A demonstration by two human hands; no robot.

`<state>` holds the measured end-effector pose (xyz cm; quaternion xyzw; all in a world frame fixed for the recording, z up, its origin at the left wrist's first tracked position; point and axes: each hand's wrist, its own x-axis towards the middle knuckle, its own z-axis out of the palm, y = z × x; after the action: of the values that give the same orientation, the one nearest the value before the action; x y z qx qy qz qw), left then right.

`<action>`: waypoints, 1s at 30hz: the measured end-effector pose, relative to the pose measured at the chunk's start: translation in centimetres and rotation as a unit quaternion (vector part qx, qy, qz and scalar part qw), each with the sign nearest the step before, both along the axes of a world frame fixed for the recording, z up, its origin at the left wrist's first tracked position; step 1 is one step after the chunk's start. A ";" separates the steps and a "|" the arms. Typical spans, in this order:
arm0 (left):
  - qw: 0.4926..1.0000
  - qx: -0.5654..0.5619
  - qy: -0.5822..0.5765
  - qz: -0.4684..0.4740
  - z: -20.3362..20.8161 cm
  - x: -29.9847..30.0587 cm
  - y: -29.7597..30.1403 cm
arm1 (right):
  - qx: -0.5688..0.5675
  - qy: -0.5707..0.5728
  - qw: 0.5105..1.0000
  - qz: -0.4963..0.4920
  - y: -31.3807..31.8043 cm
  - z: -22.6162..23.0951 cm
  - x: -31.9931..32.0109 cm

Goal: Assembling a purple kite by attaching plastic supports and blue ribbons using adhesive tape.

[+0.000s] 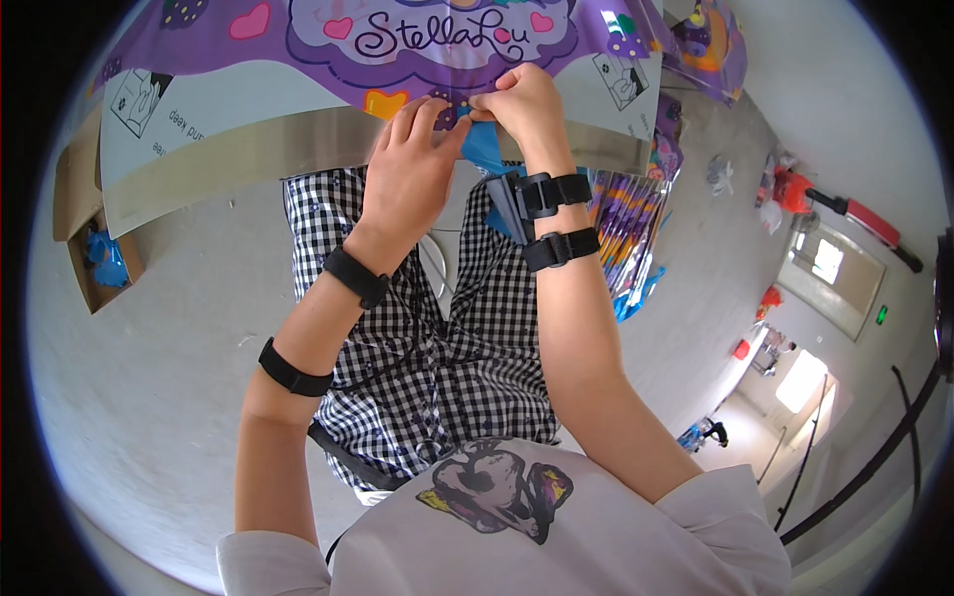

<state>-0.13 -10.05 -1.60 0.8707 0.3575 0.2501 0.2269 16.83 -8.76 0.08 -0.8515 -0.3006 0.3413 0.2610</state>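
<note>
- A pale T-shirt (606,541) with a cartoon print is worn above black-and-white checked trousers (397,382).
- Both forearms are banded with black straps (295,368); a dark flat device (509,209) is held by those on the right wrist.
- A blue strip (483,149) is seen at the middle of the near edge of a purple printed sheet (214,45), hanging over the gap between the knees.
- The strip's top is pinched by the right hand (532,109), its grip clamped there with thumb and forefinger together.
- The sheet's edge is touched by the fingers of the left hand (409,164), the thumb set beside the strip; whether this grip is clamped cannot be told.
- The sheet is decorated with hearts and bordered by a white panel and a silvery band.
- Shiny purple-and-orange packets (628,223) are stacked just beside the right knee.
- At far left, blue material (106,260) is held in an open cardboard box (84,184).
- Beyond the grey floor (169,348), a bright doorway (800,382) is seen at right.
</note>
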 end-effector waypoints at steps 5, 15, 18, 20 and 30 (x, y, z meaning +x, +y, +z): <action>1.000 -0.016 0.018 -0.010 -0.3 -0.1 -0.1 | -0.028 -0.049 0.998 0.005 -0.1 0.7 -0.8; 1.000 0.009 0.008 0.004 -0.3 0.2 0.0 | 0.007 -0.174 0.984 0.049 -2.8 0.4 -1.7; 1.000 0.010 0.014 0.002 -0.1 0.1 -0.1 | 0.014 -0.182 0.982 0.051 -2.8 0.5 -1.9; 1.000 0.001 0.020 -0.006 -0.1 0.1 0.0 | 0.019 -0.181 0.982 0.045 -2.7 0.5 -1.8; 0.998 -0.050 0.025 -0.007 1.5 0.4 0.6 | 0.027 -0.163 0.986 0.030 -1.5 0.7 -0.4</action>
<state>0.31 -9.50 -0.07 0.8666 0.3694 0.2084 0.2631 16.46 -10.22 0.78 -0.8791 -0.3737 0.1973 0.2205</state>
